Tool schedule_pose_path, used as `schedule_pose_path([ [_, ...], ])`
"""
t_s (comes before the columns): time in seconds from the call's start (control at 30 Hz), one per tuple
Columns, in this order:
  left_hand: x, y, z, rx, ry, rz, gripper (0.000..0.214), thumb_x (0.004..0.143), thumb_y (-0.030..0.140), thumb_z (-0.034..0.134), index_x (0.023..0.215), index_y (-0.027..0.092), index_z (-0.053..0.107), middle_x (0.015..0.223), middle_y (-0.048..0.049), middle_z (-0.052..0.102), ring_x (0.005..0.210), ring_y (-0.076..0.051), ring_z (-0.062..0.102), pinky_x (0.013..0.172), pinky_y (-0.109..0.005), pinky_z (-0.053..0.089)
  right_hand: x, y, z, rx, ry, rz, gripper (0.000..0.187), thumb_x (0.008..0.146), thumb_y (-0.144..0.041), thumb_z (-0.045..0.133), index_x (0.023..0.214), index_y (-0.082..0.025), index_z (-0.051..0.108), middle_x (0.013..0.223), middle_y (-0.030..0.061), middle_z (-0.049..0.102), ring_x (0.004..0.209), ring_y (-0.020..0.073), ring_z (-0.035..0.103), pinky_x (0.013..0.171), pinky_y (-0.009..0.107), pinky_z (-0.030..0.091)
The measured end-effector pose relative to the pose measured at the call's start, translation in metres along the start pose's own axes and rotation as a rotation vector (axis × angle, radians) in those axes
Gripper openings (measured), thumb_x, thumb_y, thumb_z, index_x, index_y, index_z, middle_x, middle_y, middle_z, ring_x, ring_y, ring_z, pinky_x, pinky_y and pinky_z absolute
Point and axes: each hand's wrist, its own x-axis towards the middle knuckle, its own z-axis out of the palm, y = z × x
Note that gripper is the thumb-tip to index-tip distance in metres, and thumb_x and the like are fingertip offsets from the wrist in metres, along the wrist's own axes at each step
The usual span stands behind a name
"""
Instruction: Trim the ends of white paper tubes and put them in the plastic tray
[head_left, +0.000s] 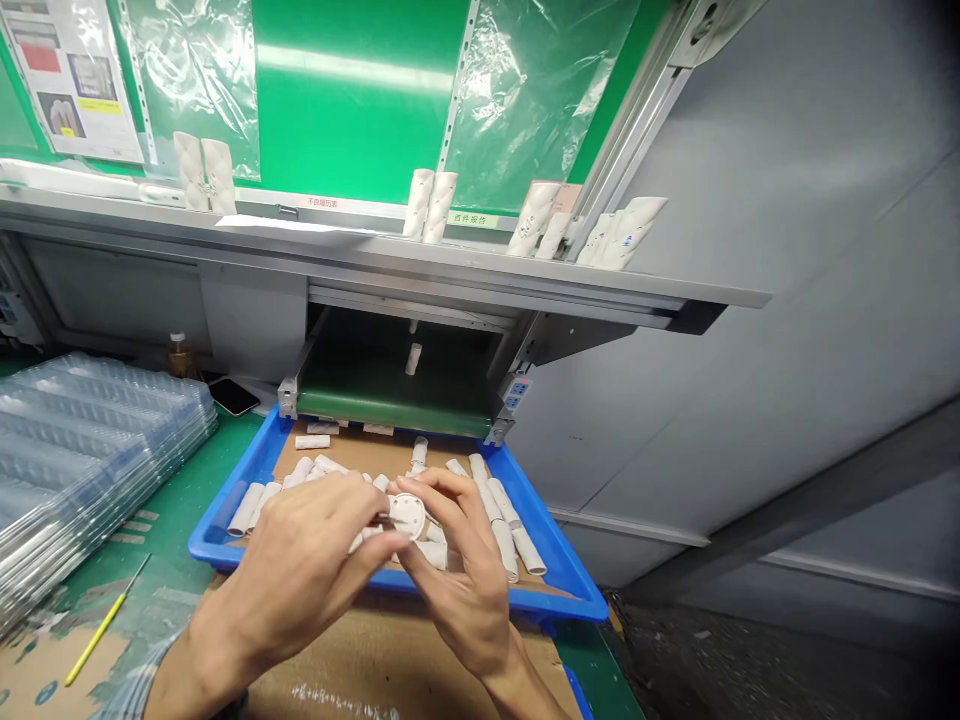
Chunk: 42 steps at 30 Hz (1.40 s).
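Left hand (292, 570) and right hand (461, 570) hold a white disc (409, 517)

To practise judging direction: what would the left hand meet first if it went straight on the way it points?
The white disc, which the right hand holds; the left hand looks almost at it, though depth is unclear.

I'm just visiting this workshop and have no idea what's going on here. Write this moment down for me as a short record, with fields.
Left hand: fingertips pinch a small metal piece, too small to identify
Right hand: fingers grip a white perforated disc
Below hands: a blue tray holding loose white tubes
Above: upright white pieces on a metal shelf
Beside tray: a stack of clear plastic trays and a yellow-handled tool
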Motion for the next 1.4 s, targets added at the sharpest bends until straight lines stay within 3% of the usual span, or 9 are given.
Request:
schedule_pose_path([
  [0.13,0.003,-0.004,-0.009,0.048,0.049,-0.018,0.03,0.116,0.026,0.036,0.137,0.02,0.057,0.092,-0.0035,0.064,0.08,-0.018,0.064,0.07,-0.028,0.049,-0.001,0.002,-0.001,0.045,-0.016,0.02,0.051,0.099,-0.005,0.064,0.145,-0.028,0.061,0.13,0.0085,0.068,0.125,0.0246,0.065,0.109,0.039,0.056],
  [0.2,0.003,-0.004,-0.011,0.056,0.023,-0.018,0.034,0.116,0.028,0.037,0.145,0.023,0.054,0.097,-0.0039,0.063,0.079,-0.016,0.063,0.069,-0.027,0.05,-0.002,0.004,0.0,0.086,-0.003,0.022,0.051,0.099,-0.003,0.062,0.143,-0.028,0.06,0.134,0.0082,0.068,0.13,0.0243,0.063,0.113,0.041,0.054],
  [0.47,0.003,-0.004,-0.012,0.023,0.026,0.072,0.035,0.113,0.022,0.047,0.147,0.019,0.054,0.095,-0.0038,0.069,0.083,-0.02,0.052,0.075,-0.032,0.048,-0.005,0.007,-0.002,0.058,0.021,-0.025,0.05,0.097,-0.002,0.062,0.141,-0.025,0.06,0.134,0.0086,0.069,0.13,0.0245,0.065,0.116,0.043,0.053],
  [1.4,-0.001,-0.001,-0.011,0.037,0.029,0.051,0.034,0.113,0.021,0.048,0.146,0.023,0.057,0.088,-0.0008,0.068,0.078,-0.019,0.05,0.067,-0.029,0.043,0.004,-0.001,-0.007,-0.076,-0.007,-0.14,0.048,0.095,0.003,0.064,0.138,-0.018,0.061,0.13,0.0109,0.071,0.125,0.0223,0.067,0.111,0.038,0.056],
])
